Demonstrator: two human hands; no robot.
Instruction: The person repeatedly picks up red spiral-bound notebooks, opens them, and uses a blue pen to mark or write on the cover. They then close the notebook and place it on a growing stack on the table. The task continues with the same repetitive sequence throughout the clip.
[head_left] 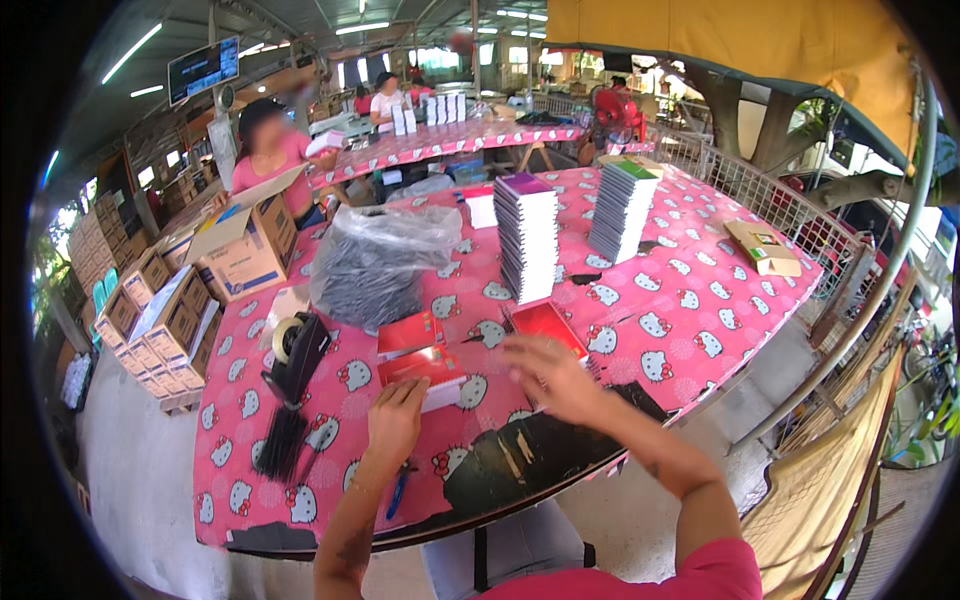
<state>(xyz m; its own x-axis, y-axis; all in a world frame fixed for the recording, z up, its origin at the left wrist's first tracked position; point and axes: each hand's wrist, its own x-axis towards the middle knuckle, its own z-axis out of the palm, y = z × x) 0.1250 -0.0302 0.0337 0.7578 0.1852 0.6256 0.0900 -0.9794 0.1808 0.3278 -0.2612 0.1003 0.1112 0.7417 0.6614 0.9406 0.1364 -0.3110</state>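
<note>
My left hand (398,415) is closed on the near left corner of a thick stack of red-covered pages (425,368). Just behind that stack lies a second red-covered stack (408,334). To the right, my right hand (555,378) hovers at the near left edge of a red notebook (550,328); its fingers look apart and slightly blurred. Dark coil loops show beside that notebook. A tall pile of spiral notebooks (527,240) with a purple cover on top stands behind it. Farther right rises another notebook pile (622,212), topped in green.
A clear bag of black coils (375,265) and a black tape dispenser (296,355) sit left. Nearer are loose black coils (281,445) and a blue pen (398,492). Cartons (245,245) stand left of the table. A co-worker (270,155) holds white pages there.
</note>
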